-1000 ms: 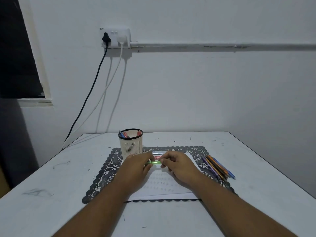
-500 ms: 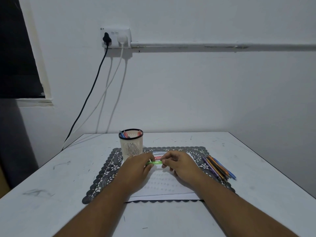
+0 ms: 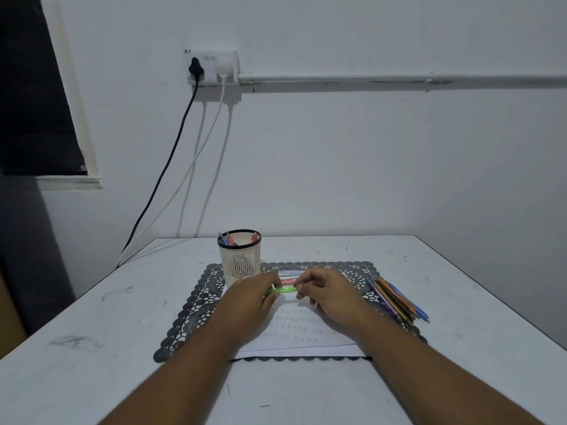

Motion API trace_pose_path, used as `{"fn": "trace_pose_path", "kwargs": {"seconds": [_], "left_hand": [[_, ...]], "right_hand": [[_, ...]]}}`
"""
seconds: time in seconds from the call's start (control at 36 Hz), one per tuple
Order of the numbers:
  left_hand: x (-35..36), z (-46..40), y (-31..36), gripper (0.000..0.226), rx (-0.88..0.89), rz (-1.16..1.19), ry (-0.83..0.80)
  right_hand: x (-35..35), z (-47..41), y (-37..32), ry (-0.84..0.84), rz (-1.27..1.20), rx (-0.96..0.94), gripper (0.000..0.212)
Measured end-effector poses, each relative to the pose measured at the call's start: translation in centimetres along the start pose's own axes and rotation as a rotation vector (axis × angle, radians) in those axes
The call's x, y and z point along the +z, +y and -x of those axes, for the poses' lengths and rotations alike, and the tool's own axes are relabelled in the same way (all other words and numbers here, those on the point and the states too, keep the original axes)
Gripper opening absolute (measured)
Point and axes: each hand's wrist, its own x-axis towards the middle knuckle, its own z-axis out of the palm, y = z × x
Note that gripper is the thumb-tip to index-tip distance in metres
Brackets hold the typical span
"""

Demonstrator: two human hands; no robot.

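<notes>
Both ends of the green pen (image 3: 282, 289) are being covered by fingers, so only its middle stretch is being shown, and whether a cap is on it cannot be told. The pen is being pinched at its 9 o'clock end by the left hand (image 3: 251, 297) and at its 3 o'clock end by the right hand (image 3: 328, 294). The two hands are being held close together over the far part of a sheet of paper (image 3: 294, 335). At 12 o'clock from the pen, a small red-and-white packet (image 3: 287, 280) is being half hidden by the knuckles, and its print is too small to be read. Faint rows of marks on the sheet are being blurred by the dim light.

The sheet is being carried by a dark lace mat (image 3: 190, 311), and the mat by a scuffed white table (image 3: 122, 317). At 11 o'clock from the hands, a slotted pen cup (image 3: 241, 260) holding a few pens is being seen upright on the mat, just beside the left hand. At 3 o'clock, a bundle of coloured pens (image 3: 395, 299) is being seen lying across the mat's right border. The white wall behind is being crossed by a conduit (image 3: 399, 79), and a black cable (image 3: 165, 167) is being seen hanging from a socket (image 3: 211, 67).

The table's near edge is being cut off by the frame. Bare tabletop is being shown at 9 o'clock of the mat and at 6 o'clock between the forearms. At 3 o'clock the table's right edge is being seen near the bundle.
</notes>
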Motion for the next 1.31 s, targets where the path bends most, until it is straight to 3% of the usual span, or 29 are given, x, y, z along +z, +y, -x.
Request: {"fn": "trace_pose_path", "kwargs": {"seconds": [0.39, 0.72, 1.11, 1.31], "left_hand": [[-0.3, 0.2, -0.1, 0.006, -0.036, 0.040, 0.000], [-0.2, 0.1, 0.0, 0.003, -0.043, 0.040, -0.053], [-0.1, 0.1, -0.1, 0.004, -0.037, 0.036, -0.056], [-0.1, 0.1, 0.0, 0.002, -0.029, 0.035, -0.034]], "right_hand": [[-0.6, -0.1, 0.3, 0.093, 0.051, 0.030, 0.032], [-0.2, 0.2, 0.3, 0.057, 0.067, 0.037, 0.008], [-0.2, 0.6, -0.7, 0.071, 0.471, -0.066, 0.012], [-0.1, 0.5, -0.2, 0.075, 0.371, -0.040, 0.011]]}}
